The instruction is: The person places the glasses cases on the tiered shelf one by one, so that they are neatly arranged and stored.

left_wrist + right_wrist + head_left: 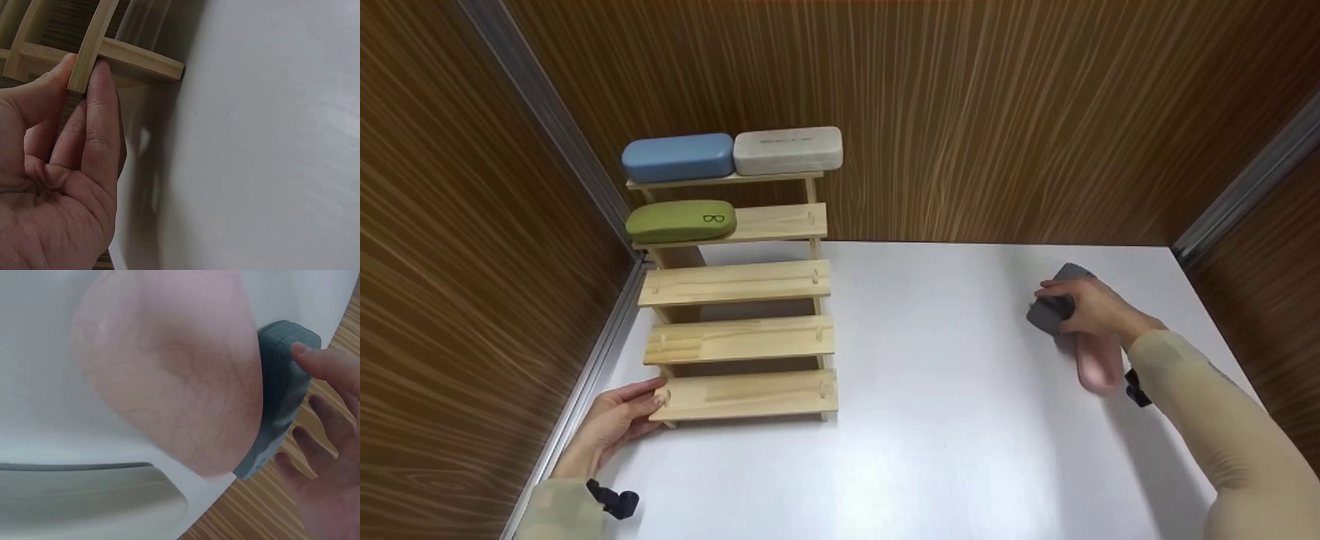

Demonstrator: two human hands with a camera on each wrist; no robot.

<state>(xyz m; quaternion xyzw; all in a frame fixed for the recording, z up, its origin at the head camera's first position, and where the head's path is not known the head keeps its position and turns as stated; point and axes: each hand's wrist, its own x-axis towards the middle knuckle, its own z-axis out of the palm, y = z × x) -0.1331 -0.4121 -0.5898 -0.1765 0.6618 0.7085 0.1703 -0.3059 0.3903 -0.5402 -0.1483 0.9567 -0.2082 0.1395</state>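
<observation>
A stepped wooden rack (750, 394) stands at the left. My left hand (619, 420) pinches the left end of its lowest shelf; a wooden edge (84, 73) lies between thumb and fingers in the left wrist view. On the right, my right hand (1091, 304) reaches over a dark grey glasses case (1046, 315). Its thumb lies over the grey case (278, 377) in the right wrist view, while the spread fingers appear slightly apart from the far side. A pink glasses case (1099, 364) sits beneath the right wrist, large in the right wrist view.
Blue (679, 157) and whitish (787, 150) glasses cases share the top shelf. A green case (679, 221) occupies the second shelf's left half. In the right wrist view, a pale case (84, 503) lies near the pink one. Wood-grain walls (922, 120) enclose the white table (930, 337).
</observation>
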